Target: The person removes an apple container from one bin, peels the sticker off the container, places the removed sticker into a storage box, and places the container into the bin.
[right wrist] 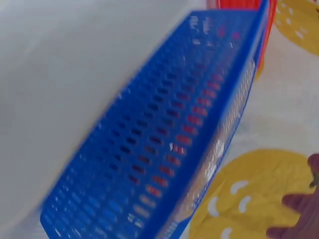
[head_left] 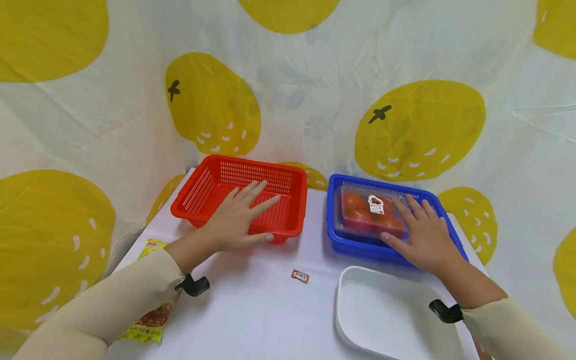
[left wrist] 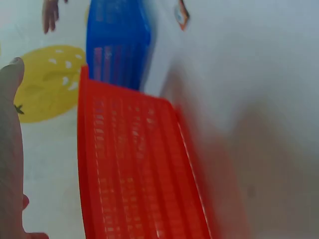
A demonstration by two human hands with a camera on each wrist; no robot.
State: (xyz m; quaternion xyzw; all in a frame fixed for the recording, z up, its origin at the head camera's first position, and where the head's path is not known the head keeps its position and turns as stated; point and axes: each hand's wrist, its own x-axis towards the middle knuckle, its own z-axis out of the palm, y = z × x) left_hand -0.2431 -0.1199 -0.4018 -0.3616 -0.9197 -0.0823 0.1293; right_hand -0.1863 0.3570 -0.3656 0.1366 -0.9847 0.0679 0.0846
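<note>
In the head view, your left hand (head_left: 240,220) is above the near side of the red, rectangular, perforated plastic basket (head_left: 297,205), and its fingers are straight and spread apart. Your right hand (head_left: 425,235) has its fingers extended and separated over the blue, rectangular, perforated plastic basket (head_left: 332,212). Just left of these fingers, inside that basket, lies a clear plastic box of red tomatoes (head_left: 360,216) with a white label; whether you touch it, I cannot tell. Nearer to you than the right hand is a white, rounded, shallow tray (head_left: 378,310). Between both hands, and closer to you, lies a small orange-brown wrapper (head_left: 300,276). Under your left forearm is a yellow, glossy packet (head_left: 155,317).

In the left wrist view, only part of the left hand shows, beside the red basket; the blue one stands beyond it.

In the right wrist view, blurred fingers appear at the edge, beside the blue basket, and red shows through its holes.
</note>
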